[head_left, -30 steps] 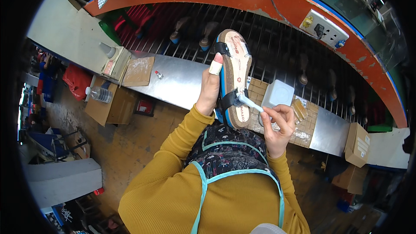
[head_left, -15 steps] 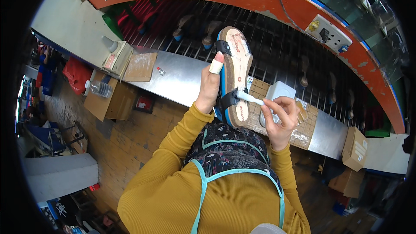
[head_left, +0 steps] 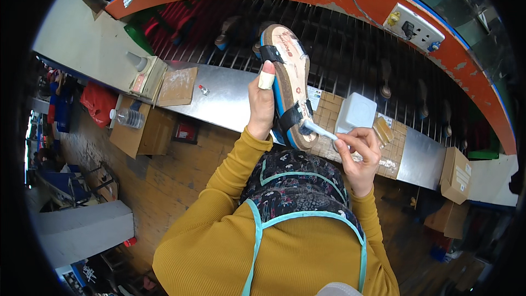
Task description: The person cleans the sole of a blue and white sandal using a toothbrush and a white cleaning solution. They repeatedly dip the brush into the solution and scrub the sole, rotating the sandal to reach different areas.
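Note:
My left hand (head_left: 262, 101) grips a sandal (head_left: 296, 85) along its left side and holds it up over the bench edge. Pale tape wraps the thumb, which lies beside the black strap at the far end. The sandal has a cream footbed, brown cork sides, a blue layer and black straps. Between thumb and fingers, my right hand (head_left: 360, 159) pinches a slim white plastic-looking tool (head_left: 322, 130). Its wider tip touches the sandal at the near edge of the lower black strap (head_left: 293, 116); the tip's exact shape is too small to tell.
Behind the sandal runs a rack of metal rollers (head_left: 350, 71) carrying several shoes. A white container (head_left: 356, 112) and a yellowish block (head_left: 383, 131) sit on a tan gridded board (head_left: 402, 145). Left on the metal ledge are a small red-capped bottle (head_left: 203, 90) and a wooden board (head_left: 178, 86).
My left hand and the sandal have shifted a little left and away. The white tool's tip has slid from the lower strap towards its near edge, and my right hand has moved slightly nearer me.

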Demonstrator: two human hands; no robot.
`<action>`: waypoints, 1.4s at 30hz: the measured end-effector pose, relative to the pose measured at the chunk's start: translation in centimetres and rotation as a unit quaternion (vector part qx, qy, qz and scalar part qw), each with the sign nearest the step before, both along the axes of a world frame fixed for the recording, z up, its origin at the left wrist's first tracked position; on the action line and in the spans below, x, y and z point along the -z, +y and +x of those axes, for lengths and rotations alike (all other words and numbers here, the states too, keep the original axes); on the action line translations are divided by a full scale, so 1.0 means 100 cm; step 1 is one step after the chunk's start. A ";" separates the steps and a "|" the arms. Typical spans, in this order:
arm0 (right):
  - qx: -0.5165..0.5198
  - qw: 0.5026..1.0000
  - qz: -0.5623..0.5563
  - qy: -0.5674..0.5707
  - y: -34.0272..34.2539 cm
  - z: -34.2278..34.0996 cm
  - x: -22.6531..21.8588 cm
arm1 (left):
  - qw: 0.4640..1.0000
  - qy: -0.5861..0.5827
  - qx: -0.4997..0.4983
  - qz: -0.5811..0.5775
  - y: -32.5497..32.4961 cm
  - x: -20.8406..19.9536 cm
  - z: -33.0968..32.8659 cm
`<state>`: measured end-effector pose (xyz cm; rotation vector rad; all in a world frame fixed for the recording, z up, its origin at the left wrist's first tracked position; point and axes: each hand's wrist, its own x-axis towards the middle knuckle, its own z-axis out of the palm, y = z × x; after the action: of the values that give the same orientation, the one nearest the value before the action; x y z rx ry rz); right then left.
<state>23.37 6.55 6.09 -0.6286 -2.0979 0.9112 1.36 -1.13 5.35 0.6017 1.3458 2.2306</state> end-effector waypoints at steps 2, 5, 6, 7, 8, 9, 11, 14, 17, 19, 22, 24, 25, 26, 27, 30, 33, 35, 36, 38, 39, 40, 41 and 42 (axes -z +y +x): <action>0.033 0.998 0.047 -0.024 -0.006 -0.001 -0.002 | 1.000 0.024 -0.018 -0.007 -0.001 0.000 0.003; 0.062 0.991 0.113 -0.030 -0.009 -0.003 -0.003 | 0.993 0.107 -0.058 -0.011 -0.001 0.009 0.000; 0.077 0.987 0.135 -0.031 -0.011 -0.003 -0.002 | 0.991 0.113 -0.062 -0.018 -0.001 0.010 0.001; 0.092 0.983 0.158 -0.032 -0.013 -0.004 0.000 | 0.990 0.119 -0.067 -0.026 -0.002 0.009 0.002; 0.107 0.977 0.181 -0.031 -0.014 -0.004 0.001 | 0.989 0.127 -0.072 -0.033 -0.002 0.007 0.003; 0.091 0.979 0.182 -0.013 -0.014 -0.004 0.003 | 0.990 0.120 -0.072 -0.031 -0.002 0.009 0.003; 0.059 0.981 0.185 0.024 -0.016 -0.001 0.007 | 0.991 0.108 -0.071 -0.027 -0.001 0.014 0.000; 0.067 0.994 0.078 0.040 -0.014 -0.005 0.016 | 0.997 0.048 -0.056 -0.021 0.001 0.015 -0.002; 0.056 0.991 0.120 0.035 -0.009 -0.005 0.015 | 0.999 -0.009 -0.041 0.011 0.007 0.007 -0.002; 0.008 0.987 0.157 0.036 -0.008 -0.001 0.012 | 0.998 -0.055 -0.012 0.021 0.012 0.008 -0.008; 0.043 0.992 0.099 0.065 -0.006 0.001 0.020 | 0.995 -0.090 0.030 0.028 0.013 0.008 -0.012; 0.085 0.985 0.137 0.068 -0.002 0.001 0.024 | 0.994 -0.088 0.064 0.005 0.013 0.005 -0.015; 0.080 0.980 0.174 0.059 -0.002 0.004 0.023 | 0.992 -0.101 0.068 0.017 0.014 0.003 -0.015; 0.077 0.974 0.209 0.050 -0.005 0.007 0.020 | 0.990 -0.114 0.073 0.027 0.015 0.002 -0.015; 0.074 0.966 0.245 0.040 -0.006 0.009 0.019 | 0.988 -0.127 0.079 0.038 0.017 0.002 -0.015; 0.052 0.973 0.210 0.080 -0.005 0.006 0.018 | 0.981 -0.148 0.115 0.049 0.021 0.002 -0.013; 0.058 0.969 0.227 0.075 0.000 -0.003 0.011 | 0.976 -0.160 0.142 0.033 0.024 -0.008 -0.006; 0.047 0.962 0.264 0.059 0.001 -0.003 0.006 | 0.972 -0.162 0.168 0.030 0.026 -0.009 -0.005; 0.039 0.959 0.274 0.055 0.001 0.000 0.006 | 0.971 -0.158 0.179 0.023 0.026 -0.010 -0.006; 0.011 0.960 0.272 0.066 0.001 0.005 0.006 | 0.971 -0.145 0.190 0.007 0.026 -0.009 -0.007; -0.003 0.960 0.271 0.070 0.002 0.007 0.006 | 0.972 -0.136 0.190 -0.003 0.027 -0.007 -0.008; 0.007 0.964 0.256 0.070 0.003 0.006 0.007 | 0.973 -0.127 0.190 -0.012 0.027 -0.005 -0.009; 0.019 0.968 0.240 0.070 0.004 0.005 0.009 | 0.973 -0.131 0.191 -0.012 0.028 -0.003 -0.009; 0.032 0.971 0.224 0.070 0.005 0.003 0.010 | 0.972 -0.134 0.192 -0.011 0.029 -0.002 -0.009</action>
<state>23.69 7.07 5.10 -0.3780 -2.0476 0.4062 0.49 1.80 5.53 0.4829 1.0193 1.8999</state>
